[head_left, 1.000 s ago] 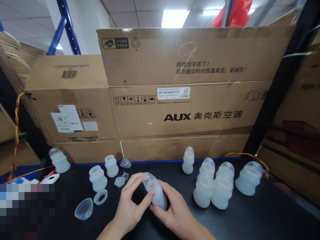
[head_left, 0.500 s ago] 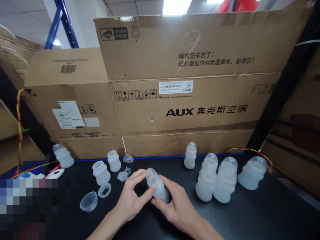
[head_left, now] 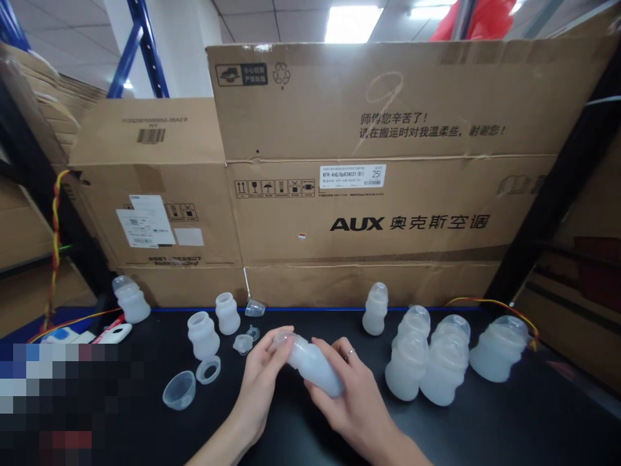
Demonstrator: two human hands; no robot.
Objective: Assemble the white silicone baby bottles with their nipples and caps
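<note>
A translucent baby bottle [head_left: 314, 366] is tilted between my two hands, its capped end pointing up and to the left. The fingers and thumb of my left hand [head_left: 264, 369] are closed round the clear cap end. Around the wider body my right hand [head_left: 347, 388] is wrapped, with a ring on one finger. Left of my hands stand two uncapped bottles [head_left: 203, 336]. Near them lie a clear dome cap [head_left: 179, 391], a white screw ring [head_left: 208, 369], a nipple [head_left: 243, 343] and a small clear cup [head_left: 255, 308].
Several capped bottles [head_left: 406, 367] stand to the right. Another capped bottle [head_left: 131, 300] is at the far left, beside white devices and wires. A large cardboard sheet [head_left: 281, 252] walls off the back of the black table [head_left: 291, 440]. Black posts rise at both sides.
The held bottle has tipped from nearly upright to lying over, its base swinging right. My left fingers have closed further over its cap. The view has shifted slightly.
</note>
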